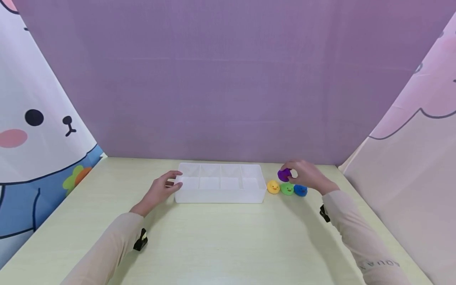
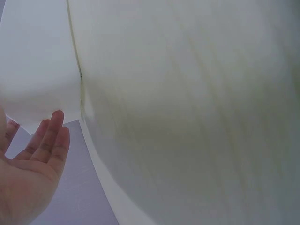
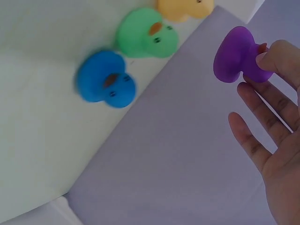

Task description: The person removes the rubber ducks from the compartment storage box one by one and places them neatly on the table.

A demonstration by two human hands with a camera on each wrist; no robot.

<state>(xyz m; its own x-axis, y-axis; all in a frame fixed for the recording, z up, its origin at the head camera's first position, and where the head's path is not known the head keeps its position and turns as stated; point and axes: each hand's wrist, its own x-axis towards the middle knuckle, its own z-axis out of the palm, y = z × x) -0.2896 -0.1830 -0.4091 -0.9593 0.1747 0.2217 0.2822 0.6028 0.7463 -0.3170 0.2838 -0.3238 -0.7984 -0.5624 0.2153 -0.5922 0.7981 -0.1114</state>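
Observation:
My right hand [image 1: 307, 174] pinches a purple rubber duck [image 3: 235, 55] between thumb and fingertips, while its other fingers stretch out loosely. The duck is held up in the air, just right of a long white divided box [image 1: 219, 196]. Below it on the table sit a yellow duck [image 1: 273, 187], a green duck [image 1: 287, 189] and a blue duck [image 1: 301, 190] in a row. With fingers spread, my left hand [image 1: 160, 189] touches the left end of the box. The left wrist view shows those fingers [image 2: 49, 145] fairly straight against its wall.
The box has several bare compartments side by side and stands toward the back of the pale table [image 1: 228, 245]. A purple cloth [image 1: 228, 87] rises behind the table. Printed cartoon curtains [image 1: 39, 158] hang along both sides.

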